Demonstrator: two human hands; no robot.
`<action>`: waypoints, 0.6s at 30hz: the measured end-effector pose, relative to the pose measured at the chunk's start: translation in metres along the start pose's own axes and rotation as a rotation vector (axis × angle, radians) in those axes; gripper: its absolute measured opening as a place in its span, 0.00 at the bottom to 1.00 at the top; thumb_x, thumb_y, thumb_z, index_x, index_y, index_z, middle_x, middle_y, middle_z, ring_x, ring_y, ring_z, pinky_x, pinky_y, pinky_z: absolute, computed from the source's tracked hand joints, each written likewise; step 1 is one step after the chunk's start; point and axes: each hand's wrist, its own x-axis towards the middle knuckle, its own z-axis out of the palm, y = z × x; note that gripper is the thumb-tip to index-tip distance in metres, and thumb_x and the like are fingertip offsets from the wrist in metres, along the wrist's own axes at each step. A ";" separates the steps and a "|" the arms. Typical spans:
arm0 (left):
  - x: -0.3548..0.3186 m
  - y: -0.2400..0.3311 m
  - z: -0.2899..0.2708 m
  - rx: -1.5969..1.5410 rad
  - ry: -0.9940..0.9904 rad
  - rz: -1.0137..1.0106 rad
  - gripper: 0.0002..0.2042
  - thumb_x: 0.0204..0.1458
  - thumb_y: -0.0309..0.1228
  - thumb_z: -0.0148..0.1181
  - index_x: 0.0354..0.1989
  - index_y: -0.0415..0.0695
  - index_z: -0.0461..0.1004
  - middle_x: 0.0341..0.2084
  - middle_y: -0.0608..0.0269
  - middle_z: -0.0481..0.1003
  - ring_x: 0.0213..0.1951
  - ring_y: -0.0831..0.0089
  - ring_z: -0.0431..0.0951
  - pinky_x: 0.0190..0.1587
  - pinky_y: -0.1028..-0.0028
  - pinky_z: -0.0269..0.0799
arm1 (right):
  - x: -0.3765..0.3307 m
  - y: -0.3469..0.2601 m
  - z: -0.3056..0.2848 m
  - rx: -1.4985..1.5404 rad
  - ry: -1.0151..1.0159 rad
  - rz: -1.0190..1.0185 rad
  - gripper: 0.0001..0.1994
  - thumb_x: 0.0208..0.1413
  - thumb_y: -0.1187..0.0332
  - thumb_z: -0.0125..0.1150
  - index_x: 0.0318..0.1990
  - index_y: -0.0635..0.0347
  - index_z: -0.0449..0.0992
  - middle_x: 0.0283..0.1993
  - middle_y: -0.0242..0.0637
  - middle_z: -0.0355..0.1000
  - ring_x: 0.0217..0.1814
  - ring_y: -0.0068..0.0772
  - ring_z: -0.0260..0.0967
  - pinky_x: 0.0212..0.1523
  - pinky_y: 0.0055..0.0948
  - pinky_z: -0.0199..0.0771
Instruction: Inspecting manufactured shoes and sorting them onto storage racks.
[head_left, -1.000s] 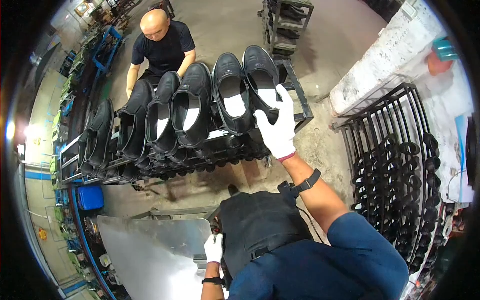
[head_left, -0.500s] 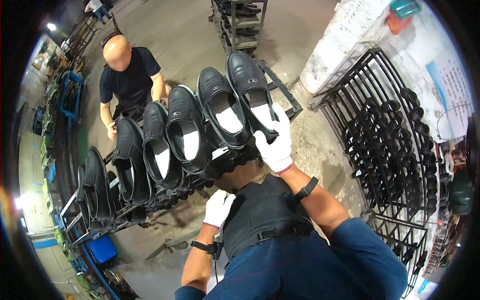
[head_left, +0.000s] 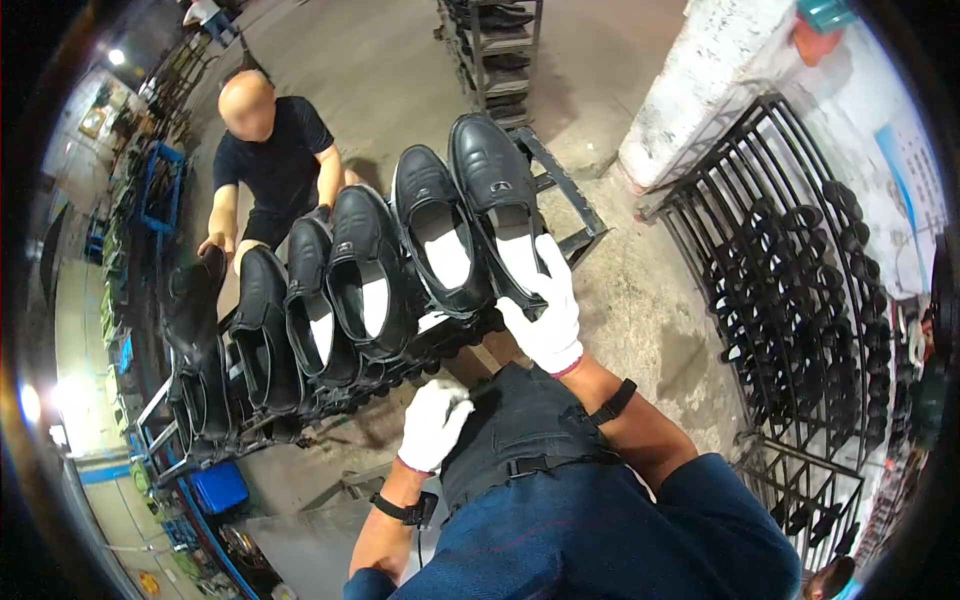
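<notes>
A row of black slip-on shoes with white insoles rests on a metal rack in front of me. My right hand (head_left: 543, 318), in a white glove, grips the heel of the rightmost black shoe (head_left: 488, 165), thumb on one side and fingers on the other. Beside it sits another black shoe (head_left: 422, 180). My left hand (head_left: 432, 425), also gloved in white, hangs near my apron (head_left: 515, 425), below the row. Its fingers are loosely bent, slightly apart, with nothing visible in them.
Across the rack (head_left: 575, 215), a co-worker (head_left: 270, 150) holds a dark shoe (head_left: 195, 300) tilted up at the left end. Another shoe rack (head_left: 505, 60) stands behind. At right, a black barred rack (head_left: 790, 290) full of dark pieces leans by a white pillar (head_left: 680, 90). A blue bin (head_left: 218, 487) sits lower left.
The co-worker's hand has moved left and now holds up a shoe at the row's left end. My right hand stays at the rightmost shoe's heel; my left fingers curl slightly more.
</notes>
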 end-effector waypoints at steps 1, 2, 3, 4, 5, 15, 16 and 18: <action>0.011 0.018 -0.006 0.013 0.025 0.018 0.11 0.55 0.29 0.69 0.45 0.44 0.79 0.45 0.52 0.79 0.47 0.53 0.80 0.50 0.60 0.77 | 0.001 0.001 -0.002 -0.026 -0.021 -0.029 0.28 0.47 0.73 0.77 0.58 0.57 0.74 0.71 0.60 0.62 0.75 0.69 0.60 0.71 0.56 0.66; 0.018 0.028 -0.006 -0.020 0.089 0.012 0.15 0.54 0.30 0.70 0.49 0.43 0.79 0.50 0.49 0.79 0.51 0.50 0.79 0.54 0.59 0.76 | 0.002 0.001 -0.004 -0.007 -0.033 -0.033 0.28 0.47 0.73 0.77 0.58 0.57 0.74 0.71 0.60 0.62 0.75 0.69 0.60 0.71 0.56 0.66; 0.027 0.038 -0.006 0.016 0.189 0.062 0.18 0.53 0.30 0.71 0.51 0.41 0.78 0.53 0.47 0.78 0.52 0.49 0.79 0.56 0.59 0.76 | 0.004 0.000 -0.006 -0.041 -0.063 -0.022 0.29 0.47 0.73 0.78 0.58 0.57 0.74 0.71 0.60 0.62 0.75 0.69 0.60 0.71 0.56 0.66; 0.036 0.048 -0.008 0.058 0.290 0.109 0.20 0.52 0.31 0.71 0.53 0.40 0.78 0.55 0.45 0.77 0.54 0.47 0.78 0.58 0.58 0.75 | 0.003 -0.001 -0.007 -0.069 -0.096 -0.012 0.29 0.47 0.73 0.78 0.58 0.57 0.73 0.71 0.59 0.62 0.75 0.68 0.60 0.71 0.55 0.67; 0.048 0.058 -0.010 0.096 0.334 0.125 0.22 0.52 0.31 0.72 0.55 0.38 0.77 0.58 0.42 0.75 0.55 0.44 0.77 0.59 0.57 0.74 | 0.003 0.002 -0.008 -0.065 -0.107 -0.011 0.29 0.48 0.72 0.79 0.59 0.57 0.73 0.72 0.59 0.62 0.75 0.68 0.60 0.71 0.55 0.67; 0.109 0.105 -0.007 0.344 0.340 -0.049 0.32 0.53 0.35 0.68 0.68 0.41 0.68 0.69 0.42 0.65 0.56 0.45 0.77 0.57 0.57 0.75 | 0.026 -0.012 -0.015 -0.087 -0.276 0.144 0.36 0.54 0.65 0.74 0.70 0.61 0.66 0.74 0.58 0.60 0.76 0.62 0.57 0.74 0.53 0.59; 0.110 0.109 -0.005 0.323 0.313 -0.059 0.32 0.53 0.34 0.68 0.67 0.40 0.68 0.70 0.39 0.64 0.59 0.42 0.75 0.59 0.56 0.74 | 0.031 -0.011 -0.017 -0.126 -0.278 0.138 0.36 0.55 0.64 0.73 0.70 0.62 0.65 0.75 0.58 0.59 0.76 0.62 0.57 0.75 0.53 0.59; 0.111 0.109 0.001 0.249 0.334 -0.072 0.33 0.53 0.34 0.68 0.68 0.40 0.68 0.70 0.38 0.62 0.61 0.40 0.74 0.61 0.56 0.73 | 0.034 -0.002 -0.018 -0.161 -0.333 0.123 0.40 0.57 0.61 0.72 0.73 0.66 0.60 0.77 0.57 0.57 0.78 0.62 0.54 0.76 0.53 0.56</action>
